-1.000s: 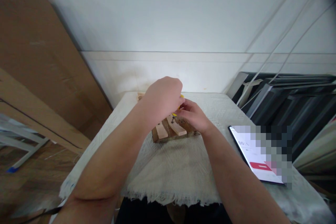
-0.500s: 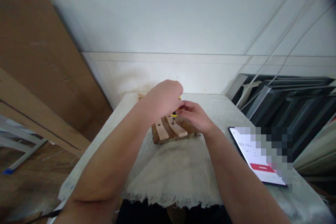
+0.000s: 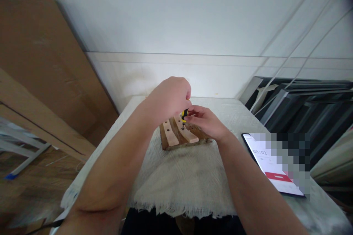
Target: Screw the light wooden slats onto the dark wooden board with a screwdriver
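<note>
A yellow and black screwdriver stands nearly upright, its tip at a screw in a pale curved wooden piece. My left hand is closed over the top of its handle; most of those fingers are hidden behind the hand's back. From the right, the fingertips of my right hand pinch the lower handle. Beneath lies a dark brown wooden board with a rough front edge. A second pale wooden piece, with dark holes, rests on the board's left side.
A whitish cloth with a frayed front edge covers the table. To the right lies a phone showing a timer. Dark framed panels lean beyond the table's right side. Tall cardboard stands at left, and a white wall closes the back.
My left hand has risen slightly and turned on the screwdriver, so more of the handle shows. My right hand stays at the lower handle. The view has shifted a little.
</note>
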Demonstrator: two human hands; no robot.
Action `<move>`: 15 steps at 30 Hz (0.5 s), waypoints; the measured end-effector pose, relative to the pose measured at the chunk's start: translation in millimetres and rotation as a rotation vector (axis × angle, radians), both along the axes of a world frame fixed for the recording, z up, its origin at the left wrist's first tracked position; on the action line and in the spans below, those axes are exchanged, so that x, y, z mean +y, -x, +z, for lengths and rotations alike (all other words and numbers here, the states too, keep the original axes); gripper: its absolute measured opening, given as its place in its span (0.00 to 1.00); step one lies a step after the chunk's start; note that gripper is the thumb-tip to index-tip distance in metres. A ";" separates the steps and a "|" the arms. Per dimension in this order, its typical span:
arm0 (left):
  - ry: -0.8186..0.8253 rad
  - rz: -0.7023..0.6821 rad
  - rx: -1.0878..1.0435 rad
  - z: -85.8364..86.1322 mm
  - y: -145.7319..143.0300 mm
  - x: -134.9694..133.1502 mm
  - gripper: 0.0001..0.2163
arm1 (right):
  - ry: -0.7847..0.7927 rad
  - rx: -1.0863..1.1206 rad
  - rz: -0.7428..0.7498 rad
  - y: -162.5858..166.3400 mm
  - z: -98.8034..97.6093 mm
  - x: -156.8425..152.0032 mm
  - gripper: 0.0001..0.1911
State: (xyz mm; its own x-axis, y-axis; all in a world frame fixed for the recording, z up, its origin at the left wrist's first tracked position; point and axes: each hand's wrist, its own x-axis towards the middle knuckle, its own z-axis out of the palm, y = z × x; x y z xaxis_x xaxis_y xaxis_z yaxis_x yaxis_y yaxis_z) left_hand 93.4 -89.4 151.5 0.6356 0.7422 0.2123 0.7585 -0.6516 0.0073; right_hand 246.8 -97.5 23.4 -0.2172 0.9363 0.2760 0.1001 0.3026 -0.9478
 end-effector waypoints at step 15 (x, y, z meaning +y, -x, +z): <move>0.036 0.005 -0.005 -1.6 -1.5 -1.0 0.11 | 0.006 -0.006 -0.011 1.4 1.9 -0.1 0.14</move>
